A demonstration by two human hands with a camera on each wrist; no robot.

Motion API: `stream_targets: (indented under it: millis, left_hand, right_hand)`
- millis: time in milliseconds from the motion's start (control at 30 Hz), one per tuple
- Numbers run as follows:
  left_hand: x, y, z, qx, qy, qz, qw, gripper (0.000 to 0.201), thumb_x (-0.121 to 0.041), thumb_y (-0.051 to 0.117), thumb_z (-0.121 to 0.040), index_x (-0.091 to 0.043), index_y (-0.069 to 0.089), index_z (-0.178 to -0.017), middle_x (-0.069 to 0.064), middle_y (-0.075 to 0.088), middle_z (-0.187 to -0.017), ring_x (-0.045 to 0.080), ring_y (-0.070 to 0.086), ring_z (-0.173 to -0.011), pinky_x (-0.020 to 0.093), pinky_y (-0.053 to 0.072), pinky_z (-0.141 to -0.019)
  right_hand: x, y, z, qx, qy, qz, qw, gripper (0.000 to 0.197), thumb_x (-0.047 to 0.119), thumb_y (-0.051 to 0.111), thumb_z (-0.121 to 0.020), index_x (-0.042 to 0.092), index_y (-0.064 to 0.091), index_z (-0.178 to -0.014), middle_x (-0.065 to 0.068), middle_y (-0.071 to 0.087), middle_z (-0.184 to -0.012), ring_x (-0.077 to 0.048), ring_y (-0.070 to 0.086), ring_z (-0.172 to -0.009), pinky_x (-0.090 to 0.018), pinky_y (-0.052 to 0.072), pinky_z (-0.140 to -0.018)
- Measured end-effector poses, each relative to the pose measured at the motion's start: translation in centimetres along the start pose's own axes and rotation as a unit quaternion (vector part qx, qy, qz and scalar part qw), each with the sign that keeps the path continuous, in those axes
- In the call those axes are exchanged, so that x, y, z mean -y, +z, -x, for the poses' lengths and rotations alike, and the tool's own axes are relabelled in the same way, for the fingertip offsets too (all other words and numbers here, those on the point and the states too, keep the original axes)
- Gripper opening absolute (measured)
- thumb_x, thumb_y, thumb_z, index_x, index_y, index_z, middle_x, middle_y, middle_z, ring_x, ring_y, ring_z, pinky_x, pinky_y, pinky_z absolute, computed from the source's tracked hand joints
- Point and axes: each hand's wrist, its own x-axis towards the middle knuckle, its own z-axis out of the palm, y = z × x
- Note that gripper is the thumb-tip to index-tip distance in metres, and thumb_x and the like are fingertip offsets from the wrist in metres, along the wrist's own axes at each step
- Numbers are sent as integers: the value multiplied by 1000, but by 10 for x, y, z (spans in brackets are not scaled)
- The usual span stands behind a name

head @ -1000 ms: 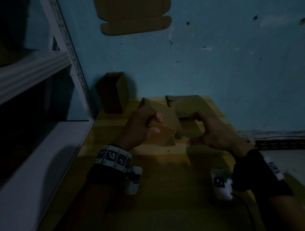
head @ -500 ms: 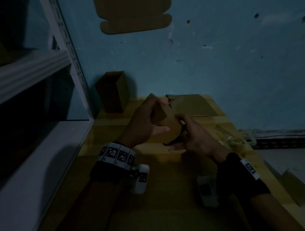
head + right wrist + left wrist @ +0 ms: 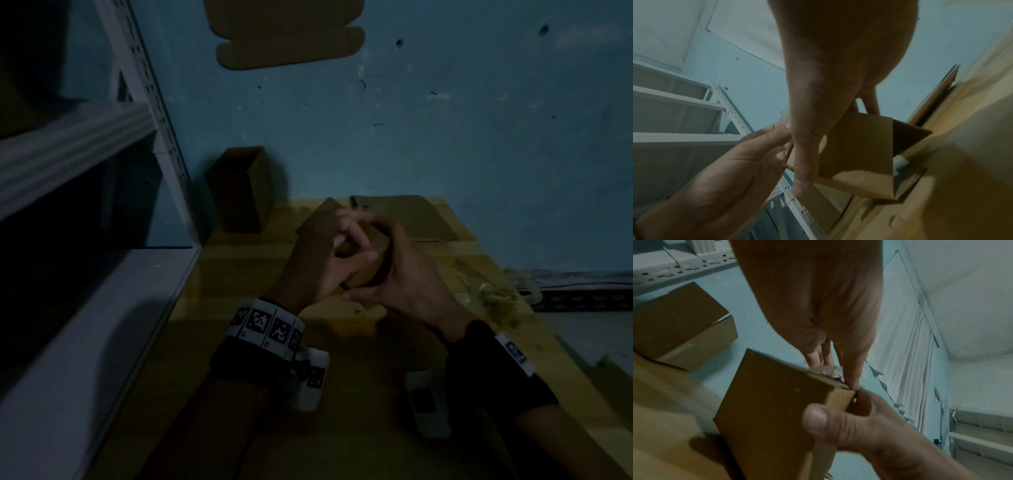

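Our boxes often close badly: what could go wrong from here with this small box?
Clear wrapping pokes out of the small box where the left hand pushes; it may get caught in the closure. The right hand pinches the box near that end, so a hard push might dent it.

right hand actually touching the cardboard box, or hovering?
Touching. The left wrist view shows the right hand with its thumb pressed flat on the cardboard box and fingers curled behind its edge, no gap.
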Motion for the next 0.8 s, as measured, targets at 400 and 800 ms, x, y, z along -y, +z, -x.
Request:
stream_targets:
  millis: [400, 800]
  left_hand:
    - [-1, 3, -7, -113, -13, -47, 992, 17, -5, 81, -78, -6, 64, -78, 7, 70, -98, 11, 68, -97, 22, 53, -79]
    - [-2, 1, -6, -150, -84, -25, 985, 25, -6, 78, -82, -17, 57, -73, 1, 66, -81, 19, 69, -81, 25, 54, -71]
  right_hand:
    - [0, -3, 0, -32, -39, 10, 999, 97, 54, 88, -56, 30, 37, -134, 11, 58, -120, -7, 62, -99, -39, 59, -75]
    - [2, -3, 2, -34, -81, -31, 996, 89, 45, 88, -61, 26, 38, -133, 10, 58, -119, -7, 61, -99, -37, 58, -78]
